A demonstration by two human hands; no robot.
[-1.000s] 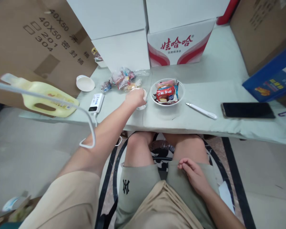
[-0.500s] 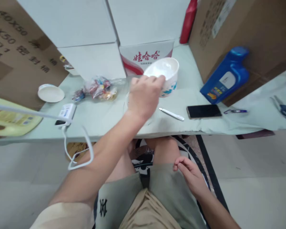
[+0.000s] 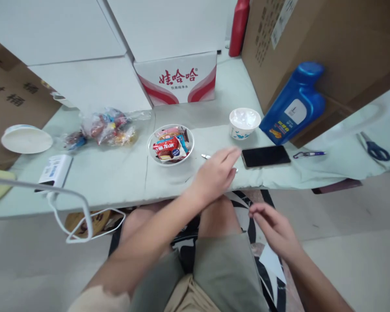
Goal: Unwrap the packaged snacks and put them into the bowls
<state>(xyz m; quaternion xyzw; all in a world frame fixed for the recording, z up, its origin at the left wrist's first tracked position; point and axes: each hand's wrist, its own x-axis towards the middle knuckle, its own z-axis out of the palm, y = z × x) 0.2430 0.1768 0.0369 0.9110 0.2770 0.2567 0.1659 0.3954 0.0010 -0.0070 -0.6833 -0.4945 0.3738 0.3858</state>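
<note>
My left hand (image 3: 216, 173) is over the front of the table, holding nothing, its fingers stretched out to the right. Beneath it lies a slim white tool (image 3: 205, 156), its middle covered by the hand. My right hand (image 3: 273, 227) hovers above my right thigh, empty, with loosely bent fingers. A white paper bowl (image 3: 242, 133) with blue marks stands upright beside the blue bottle (image 3: 294, 104), clear plastic showing inside. Left of my left hand, a round white bowl (image 3: 152, 159) contains wrapped snacks (image 3: 170, 146).
A black phone (image 3: 265, 156), a pen (image 3: 310, 154) and scissors (image 3: 375, 148) lie to the right. On the left are bagged sweets (image 3: 108, 125), another white bowl (image 3: 27, 141) and a white charger (image 3: 55, 170) with a cable. Boxes (image 3: 178, 80) line the back.
My left hand has let go of the paper bowl, which now stands by the blue bottle, and has come down toward the table's front. The snack bowl is uncovered. The view has shifted right.
</note>
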